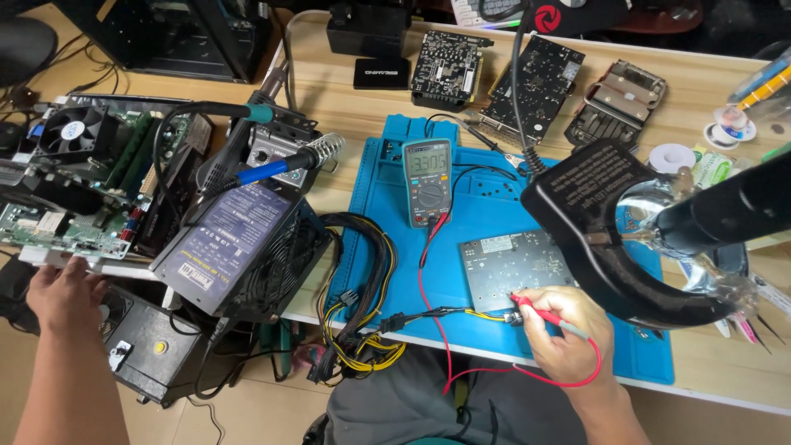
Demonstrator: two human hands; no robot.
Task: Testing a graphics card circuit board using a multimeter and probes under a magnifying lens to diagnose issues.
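1. Right hand [562,334] pinches one red probe [540,311], its tip on one grey circuit board [512,268] lying on the blue mat [494,210]
2. Left hand [64,292] rests flat, released, beside one motherboard [78,177]
3. One multimeter [428,181] and three graphics cards [540,82] lie on the tabletop [362,99]

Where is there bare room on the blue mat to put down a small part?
The blue mat is bare between the multimeter and the lamp, above the circuit board. Its front right corner, right of the right hand, is also bare. It is crowded at the cables and the power supply on the left.
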